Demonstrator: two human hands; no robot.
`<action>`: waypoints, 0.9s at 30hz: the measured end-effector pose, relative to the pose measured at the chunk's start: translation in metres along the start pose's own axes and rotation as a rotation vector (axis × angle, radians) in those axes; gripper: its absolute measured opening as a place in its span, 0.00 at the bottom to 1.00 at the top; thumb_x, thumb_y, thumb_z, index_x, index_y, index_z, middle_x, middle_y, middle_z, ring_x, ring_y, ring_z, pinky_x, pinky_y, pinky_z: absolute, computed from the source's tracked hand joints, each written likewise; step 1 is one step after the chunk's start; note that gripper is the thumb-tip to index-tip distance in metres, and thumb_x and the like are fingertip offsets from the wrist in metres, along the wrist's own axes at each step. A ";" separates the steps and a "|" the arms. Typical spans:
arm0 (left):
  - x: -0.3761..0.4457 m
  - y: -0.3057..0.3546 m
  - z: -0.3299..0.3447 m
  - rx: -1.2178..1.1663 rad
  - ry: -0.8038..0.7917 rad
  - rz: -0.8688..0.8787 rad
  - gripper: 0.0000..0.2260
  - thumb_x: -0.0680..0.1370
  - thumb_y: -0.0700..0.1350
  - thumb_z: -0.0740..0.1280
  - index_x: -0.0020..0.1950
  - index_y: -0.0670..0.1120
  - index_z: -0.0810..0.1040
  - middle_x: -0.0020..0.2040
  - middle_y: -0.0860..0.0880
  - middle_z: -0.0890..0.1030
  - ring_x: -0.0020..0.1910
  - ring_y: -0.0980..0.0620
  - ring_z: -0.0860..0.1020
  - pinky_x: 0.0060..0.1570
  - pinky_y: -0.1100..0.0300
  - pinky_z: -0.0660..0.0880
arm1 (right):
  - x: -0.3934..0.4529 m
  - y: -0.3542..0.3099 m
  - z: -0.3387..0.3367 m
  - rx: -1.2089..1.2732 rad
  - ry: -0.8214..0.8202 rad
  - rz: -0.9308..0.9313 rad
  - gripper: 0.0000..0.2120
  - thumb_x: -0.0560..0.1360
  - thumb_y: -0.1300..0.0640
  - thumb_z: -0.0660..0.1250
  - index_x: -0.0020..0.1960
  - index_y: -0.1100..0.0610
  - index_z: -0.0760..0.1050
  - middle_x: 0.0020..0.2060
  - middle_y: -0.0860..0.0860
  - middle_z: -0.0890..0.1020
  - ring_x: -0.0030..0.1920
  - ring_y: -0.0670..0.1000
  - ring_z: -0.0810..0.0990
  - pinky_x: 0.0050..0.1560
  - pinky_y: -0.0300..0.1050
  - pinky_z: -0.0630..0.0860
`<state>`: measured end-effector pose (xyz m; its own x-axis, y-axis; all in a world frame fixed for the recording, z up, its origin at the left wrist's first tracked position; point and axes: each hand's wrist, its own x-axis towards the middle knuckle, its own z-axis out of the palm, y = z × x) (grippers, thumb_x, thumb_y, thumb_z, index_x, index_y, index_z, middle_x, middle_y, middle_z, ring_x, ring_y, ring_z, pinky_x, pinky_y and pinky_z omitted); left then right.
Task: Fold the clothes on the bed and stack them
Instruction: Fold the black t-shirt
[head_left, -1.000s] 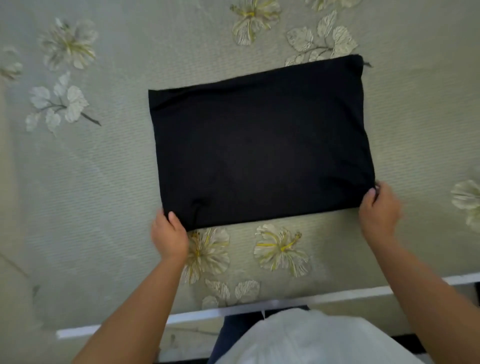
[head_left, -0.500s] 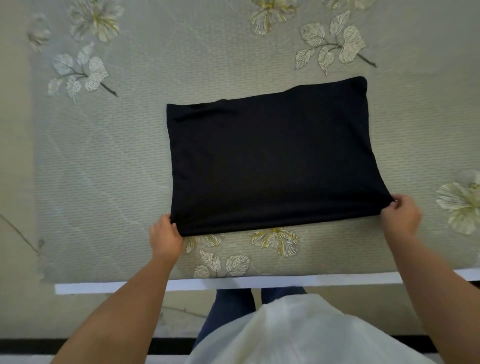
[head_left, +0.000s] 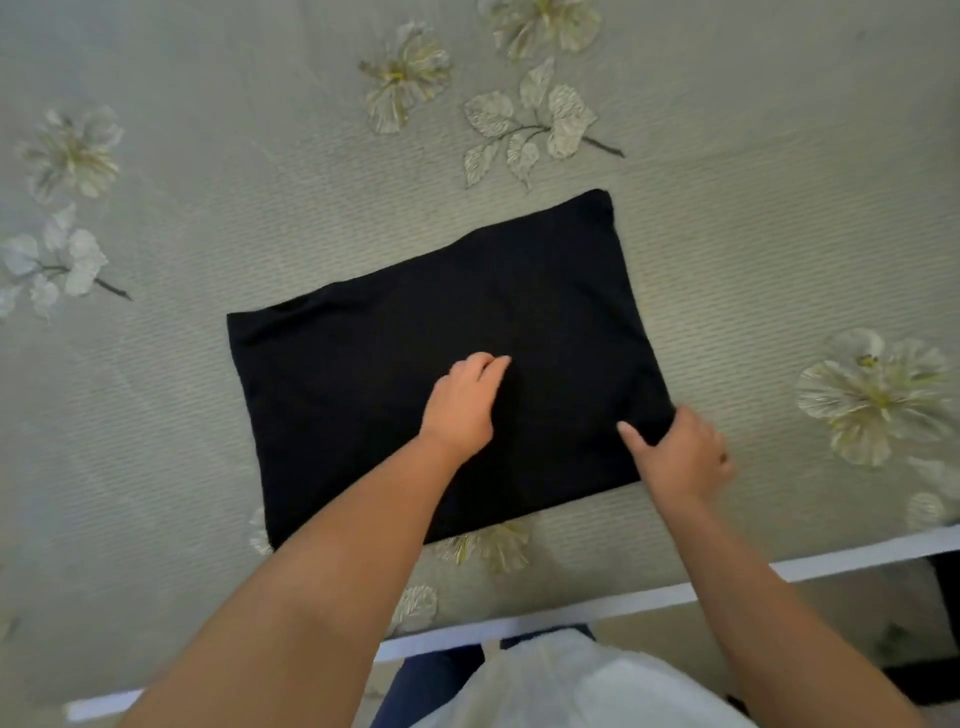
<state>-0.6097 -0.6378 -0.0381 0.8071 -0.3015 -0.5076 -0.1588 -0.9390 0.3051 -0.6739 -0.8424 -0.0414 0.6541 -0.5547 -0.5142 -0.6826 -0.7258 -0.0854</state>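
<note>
Now the black cloth (head_left: 415, 374) lies flat on the bed (head_left: 260, 182), already folded into 1 rectangle, close to the bed's white near edge (head_left: 857, 553). Its long axis runs from the near-left corner up toward the far-right corner, slightly skewed to that edge.

Both hands work on the cloth. The left hand (head_left: 462, 400) rests on top of it, about at the middle, fingers extended and pointing toward the far-right corner; it holds nothing and seems to press the fabric flat. The right hand (head_left: 680, 452) sits at the cloth's near-right corner, thumb laid on top of the fabric and fingers off the edge. Motion blur makes it hard to be sure, but the hand looks to be pinching that corner.

Judging from this, the next fold would go across the long axis: the right end brought over toward the left end, halving the rectangle. The right hand is the nearer one to that end, already at the corner, while the left hand marks roughly the line where the crease would fall. The cloth's far-right corner lies well beyond either hand, so it may lag or droop if only 1 corner is lifted.

No stack or other clothes show near the cloth.
</note>
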 end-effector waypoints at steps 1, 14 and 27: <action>0.025 0.016 -0.007 0.034 -0.041 0.101 0.31 0.74 0.34 0.62 0.74 0.46 0.55 0.72 0.45 0.59 0.68 0.46 0.63 0.64 0.53 0.64 | 0.003 0.001 0.002 0.018 0.002 0.014 0.24 0.71 0.45 0.67 0.60 0.61 0.72 0.56 0.59 0.76 0.59 0.60 0.71 0.60 0.56 0.64; 0.163 0.098 -0.056 0.554 -0.164 0.326 0.17 0.76 0.38 0.61 0.64 0.44 0.68 0.62 0.43 0.69 0.50 0.42 0.75 0.38 0.54 0.69 | 0.068 0.047 -0.047 0.015 0.119 -0.088 0.08 0.73 0.53 0.66 0.48 0.57 0.78 0.49 0.53 0.78 0.55 0.54 0.72 0.54 0.48 0.54; 0.040 0.003 -0.074 0.194 0.362 0.625 0.08 0.64 0.29 0.67 0.43 0.32 0.78 0.46 0.31 0.78 0.39 0.32 0.77 0.36 0.45 0.76 | -0.046 0.031 -0.044 0.045 0.654 -0.560 0.09 0.55 0.70 0.63 0.32 0.60 0.75 0.29 0.53 0.77 0.31 0.55 0.78 0.46 0.47 0.59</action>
<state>-0.5353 -0.6406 0.0023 0.6648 -0.7467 0.0208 -0.7198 -0.6329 0.2850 -0.7107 -0.8574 0.0174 0.9449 -0.2530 0.2077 -0.2068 -0.9532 -0.2204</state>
